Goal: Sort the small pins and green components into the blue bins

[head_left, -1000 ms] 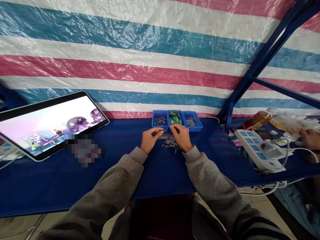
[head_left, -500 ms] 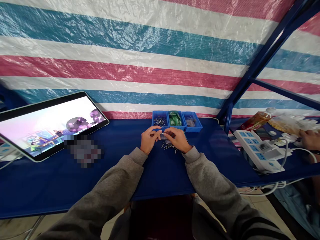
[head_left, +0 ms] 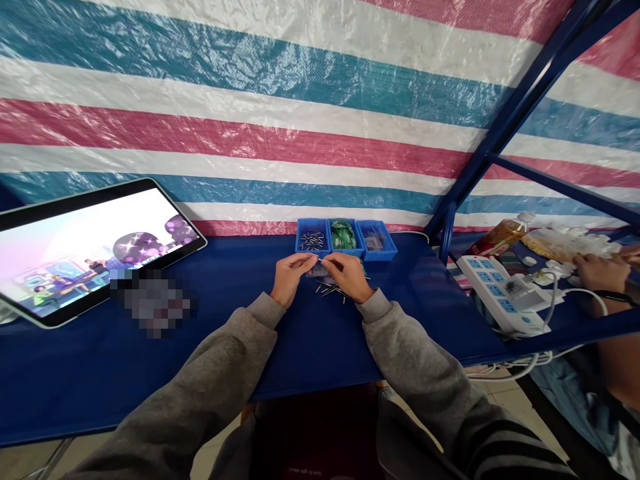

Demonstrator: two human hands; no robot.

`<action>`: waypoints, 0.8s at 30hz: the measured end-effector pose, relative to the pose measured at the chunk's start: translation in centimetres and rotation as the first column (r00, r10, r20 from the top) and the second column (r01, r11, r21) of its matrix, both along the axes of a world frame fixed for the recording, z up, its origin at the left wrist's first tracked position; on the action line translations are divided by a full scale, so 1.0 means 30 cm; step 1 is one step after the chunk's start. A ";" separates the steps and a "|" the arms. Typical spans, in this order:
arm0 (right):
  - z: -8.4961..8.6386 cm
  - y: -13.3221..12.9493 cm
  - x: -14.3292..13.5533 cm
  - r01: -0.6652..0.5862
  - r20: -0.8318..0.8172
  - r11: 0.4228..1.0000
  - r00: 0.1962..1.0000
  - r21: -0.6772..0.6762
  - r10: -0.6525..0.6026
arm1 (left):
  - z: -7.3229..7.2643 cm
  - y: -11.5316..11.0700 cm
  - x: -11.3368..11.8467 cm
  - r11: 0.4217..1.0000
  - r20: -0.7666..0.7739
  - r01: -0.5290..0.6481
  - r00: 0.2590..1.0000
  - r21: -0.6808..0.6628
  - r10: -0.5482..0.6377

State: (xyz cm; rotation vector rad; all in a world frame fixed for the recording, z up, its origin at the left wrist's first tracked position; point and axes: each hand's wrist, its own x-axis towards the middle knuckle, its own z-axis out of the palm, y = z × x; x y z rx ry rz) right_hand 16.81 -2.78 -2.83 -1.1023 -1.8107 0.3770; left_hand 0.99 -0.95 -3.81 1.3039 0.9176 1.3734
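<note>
My left hand [head_left: 289,279] and my right hand [head_left: 353,275] meet over the blue table, both with thumb and fingers pinched together. A small, thin, shiny piece [head_left: 321,259] sits between the fingertips; its kind is too small to make out. Just below my hands lies a loose pile of slim metal pins [head_left: 331,289], partly covered by the right hand. Behind the hands stand three joined blue bins. The left bin [head_left: 299,235] holds similar metal pins, the middle bin [head_left: 353,253] green plastic-looking pieces, and the right bin [head_left: 384,255] clear small pieces.
A tablet [head_left: 103,257] playing a video leans at the left, near a blurred patch. On the right are a white power strip [head_left: 500,293] with cables, a drink bottle [head_left: 500,237], plastic bags and another person's hand [head_left: 601,272]. A blue frame post [head_left: 447,233] rises beside them.
The view has shifted slightly, so everything sits a little further left. My fingertips have changed their pinch around the small piece. More of the other person's hands shows at the right.
</note>
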 end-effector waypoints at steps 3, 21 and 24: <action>-0.002 -0.002 -0.002 0.029 0.019 0.999 0.999 0.025 -0.029 | 0.013 -0.004 -0.005 1.000 -0.014 0.002 1.000 0.024 -0.002; -0.007 0.000 0.008 0.028 -0.020 0.998 0.999 0.064 -0.027 | 0.019 0.008 -0.058 0.970 -0.433 0.175 0.897 0.166 -0.088; -0.011 0.001 0.007 0.005 -0.005 0.997 1.000 0.074 -0.004 | 0.032 -0.002 -0.058 0.969 -0.409 0.207 0.903 0.138 -0.134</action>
